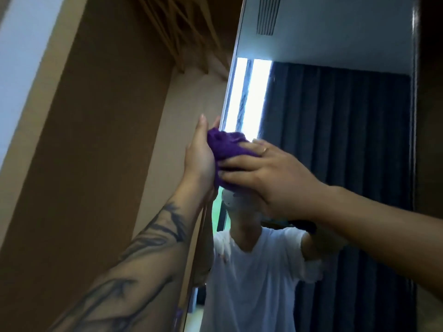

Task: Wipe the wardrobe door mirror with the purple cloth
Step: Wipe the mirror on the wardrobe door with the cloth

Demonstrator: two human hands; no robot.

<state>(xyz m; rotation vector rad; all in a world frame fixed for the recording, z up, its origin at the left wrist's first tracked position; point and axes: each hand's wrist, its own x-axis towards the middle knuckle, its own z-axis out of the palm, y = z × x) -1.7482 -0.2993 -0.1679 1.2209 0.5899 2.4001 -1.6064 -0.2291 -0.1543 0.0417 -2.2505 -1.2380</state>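
Observation:
The wardrobe door mirror (pixel 335 144) fills the right half of the view and reflects a dark curtain, a bright window strip and a person in a white T-shirt. A bunched purple cloth (pixel 225 147) lies against the mirror near its left edge. My right hand (pixel 268 173) lies over the cloth with fingers spread and nearly straight, pressing it to the glass. My left hand (pixel 200 159) stands upright at the mirror's left edge, fingers straight, palm touching the cloth's left side.
The open wardrobe's brown inner wall (pixel 100 140) is at the left, with wooden hangers (pixel 182 32) high up inside. A dark door frame (pixel 416 116) borders the mirror on the right.

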